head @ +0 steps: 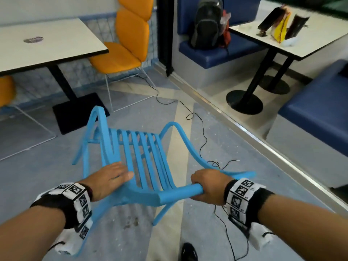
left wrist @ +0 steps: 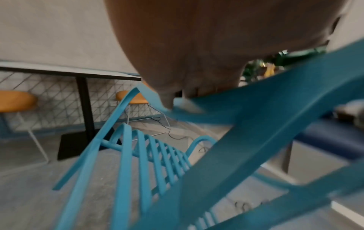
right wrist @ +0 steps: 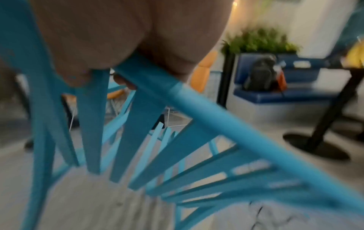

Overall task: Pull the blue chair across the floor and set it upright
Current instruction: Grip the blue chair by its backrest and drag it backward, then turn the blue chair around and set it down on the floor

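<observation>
The blue slatted chair (head: 143, 153) is tipped back toward me, its front legs off the grey floor. My left hand (head: 111, 178) lies flat on the left side of the backrest, fingers straight across the slats. My right hand (head: 209, 185) grips the round top rail at the right end. The left wrist view shows the left hand (left wrist: 187, 46) resting on a curved band of the chair (left wrist: 157, 155). In the blurred right wrist view, the right hand (right wrist: 118, 38) is curled round the rail of the chair (right wrist: 197, 99).
A white table (head: 47, 48) on a black pedestal and an orange chair (head: 128, 53) stand ahead left. A black cable (head: 195, 117) snakes over the floor under the chair. To the right a metal floor strip (head: 244, 132) borders a blue bench with a backpack (head: 207, 25) and another table (head: 310, 34).
</observation>
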`<state>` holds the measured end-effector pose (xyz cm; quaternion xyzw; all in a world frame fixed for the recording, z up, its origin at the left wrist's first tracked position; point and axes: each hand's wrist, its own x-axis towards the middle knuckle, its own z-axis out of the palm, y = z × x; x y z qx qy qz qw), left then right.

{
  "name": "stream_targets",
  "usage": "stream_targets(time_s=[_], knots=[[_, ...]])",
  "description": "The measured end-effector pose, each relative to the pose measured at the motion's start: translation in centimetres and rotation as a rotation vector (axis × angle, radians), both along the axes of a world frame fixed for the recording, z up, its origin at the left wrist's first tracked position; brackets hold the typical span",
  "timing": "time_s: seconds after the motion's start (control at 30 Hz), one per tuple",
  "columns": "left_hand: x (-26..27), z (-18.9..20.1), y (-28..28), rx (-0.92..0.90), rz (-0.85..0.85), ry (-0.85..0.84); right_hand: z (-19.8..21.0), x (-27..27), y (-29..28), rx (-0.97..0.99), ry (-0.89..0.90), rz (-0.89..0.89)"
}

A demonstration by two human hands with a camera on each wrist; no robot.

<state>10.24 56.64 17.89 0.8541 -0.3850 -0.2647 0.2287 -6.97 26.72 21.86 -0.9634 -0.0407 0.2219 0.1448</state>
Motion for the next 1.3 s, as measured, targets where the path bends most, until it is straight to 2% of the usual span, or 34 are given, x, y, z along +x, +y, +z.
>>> stream_targets(time_s=[0.1, 0.17, 0.2, 0.27, 0.33, 0.37, 0.5, 0.6, 0.77, 1.13, 1.3], knots=[[-2.5, 4.6, -0.8, 0.074, 0.095, 0.213, -1.0, 1.6, 2.1, 0.061, 0.009, 0.03], [-5.0, 8.3, -2.4, 0.057, 0.028, 0.271, -1.1, 2.1, 3.1, 0.07, 0.007, 0.047], [-6.5, 9.7, -3.1, 0.092, -0.009, 0.224, -1.1, 2.4, 3.8, 0.069, 0.002, 0.068], [-9.2, 10.8, -4.1, 0.304, -0.049, -0.004, -1.0, 2.8, 5.7, 0.078, -0.005, 0.107], [-11.0, 10.2, -4.4, 0.549, -0.047, -0.271, -1.1, 3.2, 7.7, 0.09, -0.027, 0.154], [-11.7, 9.5, -4.2, 0.639, -0.028, -0.35, -1.1, 3.3, 8.7, 0.105, -0.05, 0.182], [-12.6, 8.8, -1.7, 0.795, 0.09, -0.4, -1.0, 3.6, 11.5, 0.248, -0.132, 0.273], [-12.4, 9.2, 0.9, 0.825, 0.103, -0.411, -2.0, 3.7, 11.1, 0.273, -0.175, 0.334], [-11.9, 8.6, 6.4, 0.832, 0.14, -0.381, -3.2, 3.1, 10.5, 0.012, -0.1, 0.154], [-9.8, 3.9, 23.7, 0.735, 0.244, -0.291, -3.9, 5.1, 26.2, -0.096, -0.068, 0.19], [-9.0, 1.6, 29.9, 0.71, 0.26, -0.253, -4.9, 6.3, 32.6, -0.161, -0.054, 0.215]])
